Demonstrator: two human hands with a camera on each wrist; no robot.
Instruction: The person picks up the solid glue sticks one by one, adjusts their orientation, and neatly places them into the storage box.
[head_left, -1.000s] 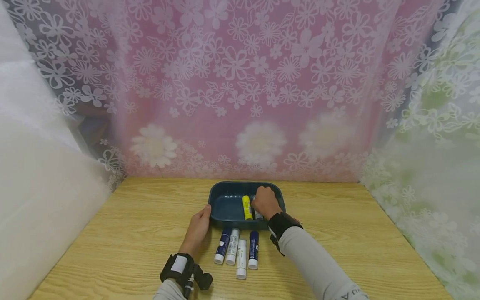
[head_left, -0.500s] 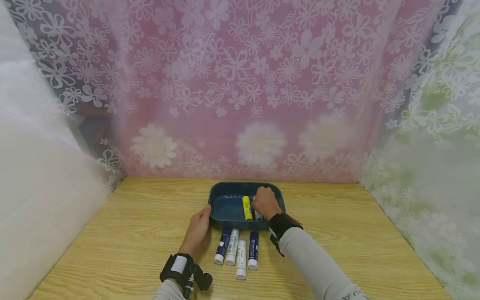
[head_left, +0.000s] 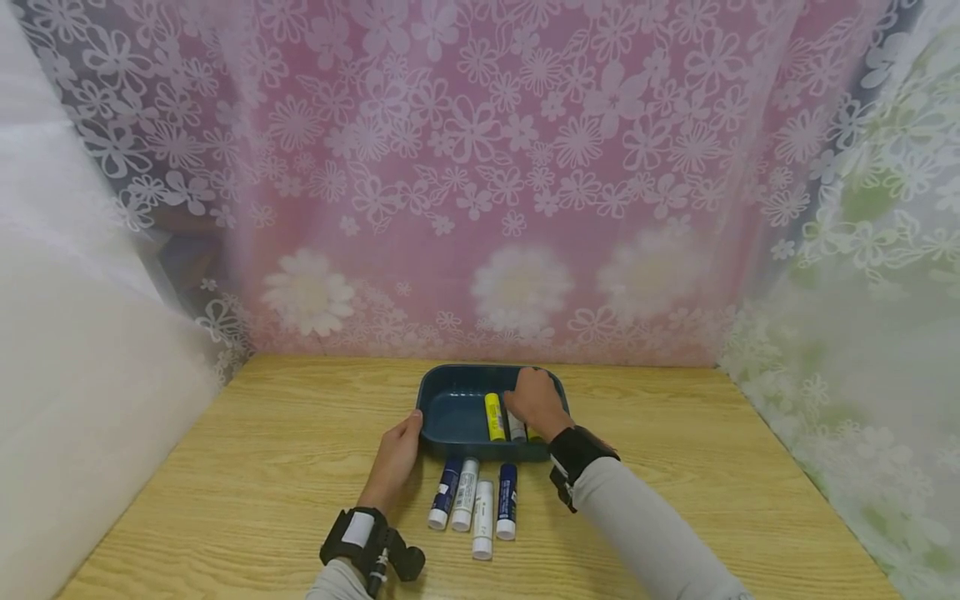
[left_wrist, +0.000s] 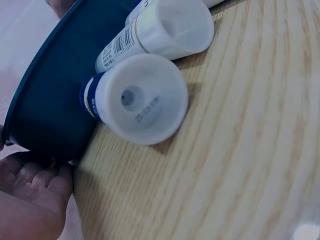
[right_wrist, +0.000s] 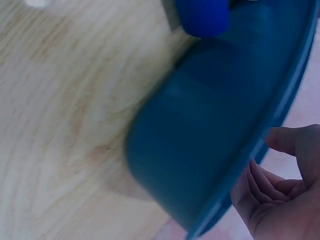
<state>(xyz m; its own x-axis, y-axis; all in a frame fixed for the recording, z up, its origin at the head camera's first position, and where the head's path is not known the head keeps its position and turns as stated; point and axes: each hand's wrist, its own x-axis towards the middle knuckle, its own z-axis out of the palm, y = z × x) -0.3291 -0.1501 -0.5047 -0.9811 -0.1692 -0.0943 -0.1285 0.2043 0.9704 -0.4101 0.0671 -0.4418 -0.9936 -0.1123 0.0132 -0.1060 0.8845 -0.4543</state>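
A dark teal tray (head_left: 453, 417) stands near the table's back edge. My left hand (head_left: 397, 454) grips its left end, thumb at the rim and fingers curled against the outer wall in the left wrist view. Over the tray's right part is my right hand (head_left: 536, 404). In the right wrist view its thumb and loosely bent fingers are apart, partly behind the rim, with nothing visible between them. Inside lie a yellow glue stick (head_left: 495, 417), a grey-white stick (head_left: 516, 427) and another yellowish stick (head_left: 534, 435), mostly covered by the right hand.
In front of the tray lie two navy glue sticks (head_left: 507, 502) with white ends and two white glue sticks (head_left: 483, 518). They rest on a wood-grain table (head_left: 660, 467). A pink floral curtain (head_left: 480, 167) hangs behind, with pale sheets at both sides.
My right hand has shifted slightly right and its wrist has turned, uncovering part of the yellowish stick beneath it. The left hand and the tray hold nearly still.
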